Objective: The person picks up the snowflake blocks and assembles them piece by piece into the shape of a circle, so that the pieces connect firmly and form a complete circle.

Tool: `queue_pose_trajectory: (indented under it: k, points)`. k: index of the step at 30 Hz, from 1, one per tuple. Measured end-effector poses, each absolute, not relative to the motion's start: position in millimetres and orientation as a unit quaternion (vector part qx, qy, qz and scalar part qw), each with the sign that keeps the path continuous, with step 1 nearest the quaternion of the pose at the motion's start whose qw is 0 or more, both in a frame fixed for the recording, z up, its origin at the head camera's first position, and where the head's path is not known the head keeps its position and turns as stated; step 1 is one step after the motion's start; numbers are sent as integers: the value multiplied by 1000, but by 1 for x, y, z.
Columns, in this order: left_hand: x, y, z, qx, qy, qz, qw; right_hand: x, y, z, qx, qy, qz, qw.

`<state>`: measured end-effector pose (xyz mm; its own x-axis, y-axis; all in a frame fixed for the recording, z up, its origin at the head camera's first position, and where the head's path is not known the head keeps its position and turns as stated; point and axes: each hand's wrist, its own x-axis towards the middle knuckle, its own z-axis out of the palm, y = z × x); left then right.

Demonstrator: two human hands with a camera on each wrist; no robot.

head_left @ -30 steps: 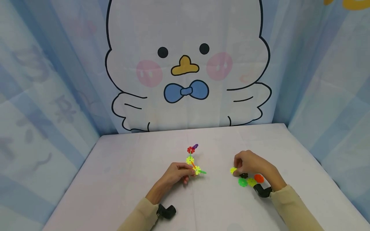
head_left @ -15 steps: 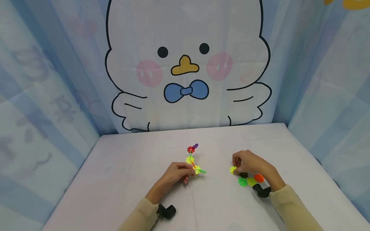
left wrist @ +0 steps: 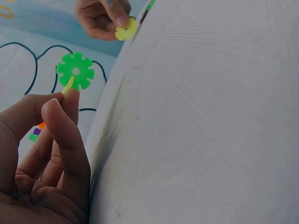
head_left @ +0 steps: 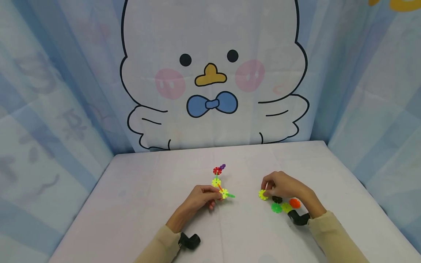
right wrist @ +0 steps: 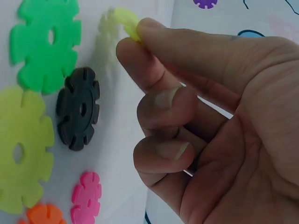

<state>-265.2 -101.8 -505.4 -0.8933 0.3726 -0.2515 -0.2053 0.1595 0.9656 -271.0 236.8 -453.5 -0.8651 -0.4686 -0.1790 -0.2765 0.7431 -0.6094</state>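
A chain of notched interlocking discs stands above the table, its yellow disc [head_left: 224,193] pinched between thumb and fingertips of my left hand [head_left: 200,196]. A green disc [left wrist: 75,70] slots into that yellow one, and orange, yellow, red and purple discs run away toward the back. My right hand [head_left: 283,184] pinches a loose yellow disc [head_left: 262,194] by its edge, just over the table. Beside and under that hand are a black disc [right wrist: 78,109], a green disc [head_left: 276,208], another yellow disc [head_left: 286,207], an orange disc [head_left: 294,203] and a pink disc [right wrist: 87,198].
The white-covered table [head_left: 131,204] meets a cloth backdrop [head_left: 210,128] with a cartoon chick behind it. Blue curtains [head_left: 49,128] flank both sides. A black wrist camera [head_left: 189,241] sits at the left cuff, another black camera [head_left: 298,218] at the right.
My right hand has drawn the yellow disc slightly left, apart from the other loose discs, and more of its face shows. My left hand and the chain stay where they were.
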Motion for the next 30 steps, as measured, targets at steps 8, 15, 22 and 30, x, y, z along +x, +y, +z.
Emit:
queue_pose_trajectory:
  k: [8, 15, 22, 30]
  points:
    - [-264, -102, -506, 61, 726, 647, 225, -273, 226, -460, -240, 896, -341, 152]
    - [-265, -103, -506, 65, 728, 644, 224, -269, 207, -464, -265, 873, -379, 156]
    - [-265, -102, -506, 63, 729, 643, 226, -267, 192, -469, -260, 853, -418, 174]
    - [-264, -102, -505, 65, 731, 641, 225, -265, 183, -472, -251, 855, -417, 176]
